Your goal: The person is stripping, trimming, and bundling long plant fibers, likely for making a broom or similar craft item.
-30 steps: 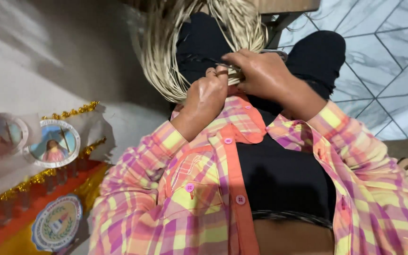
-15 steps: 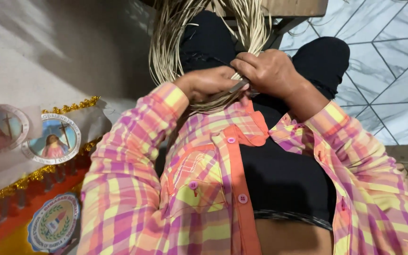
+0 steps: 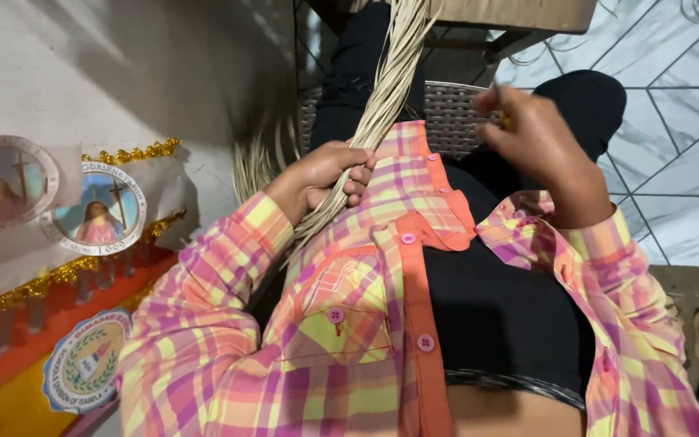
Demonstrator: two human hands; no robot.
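Gripping a twisted bundle of straw strands [image 3: 390,89] in the lap.

The left hand [image 3: 329,174] is clenching the light, pliable bundle low down; the right hand [image 3: 531,142] is hovering loosely curled, pinching something I cannot make out.

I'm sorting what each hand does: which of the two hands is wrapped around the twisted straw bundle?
The left hand grips the straw bundle; the right hand is raised apart, off the bundle.

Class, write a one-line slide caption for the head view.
Left hand grips a twisted bundle of pale straw strands; right hand lifted beside it.
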